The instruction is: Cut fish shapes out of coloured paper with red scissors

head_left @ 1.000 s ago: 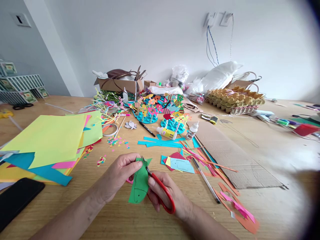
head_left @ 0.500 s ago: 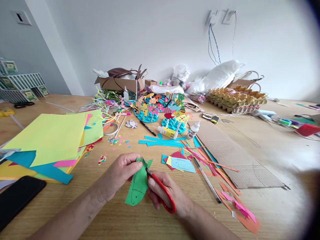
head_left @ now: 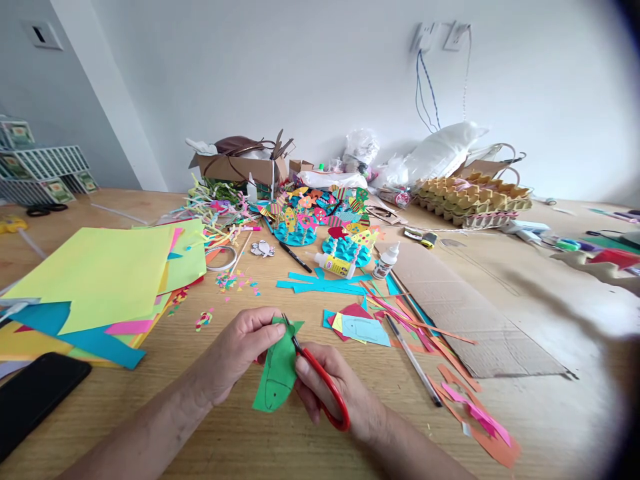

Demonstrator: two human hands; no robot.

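A piece of green paper (head_left: 279, 375) with a fish outline drawn on it is pinched at its upper edge by my left hand (head_left: 253, 340). My right hand (head_left: 337, 387) is closed round the red-handled scissors (head_left: 327, 383), whose dark blades lie against the paper's upper part, close to my left fingertips. To the right of the hands, a light blue piece with a drawn outline (head_left: 365, 330) rests on red, yellow and blue pieces. Blue strips (head_left: 320, 285) lie beyond the hands.
Yellow sheets (head_left: 95, 273) and a black phone (head_left: 43, 400) lie at the left. A cardboard sheet (head_left: 470, 313), a pen (head_left: 414, 360) and orange scraps are at the right. Glue bottles (head_left: 386, 261) and colourful paper fish (head_left: 300, 220) stand farther back, near egg trays (head_left: 473, 200).
The green paper has turned slightly, its lower end shifting a little right. A grey-brown egg-tray-like object has appeared at the far right edge. My hands have barely moved.
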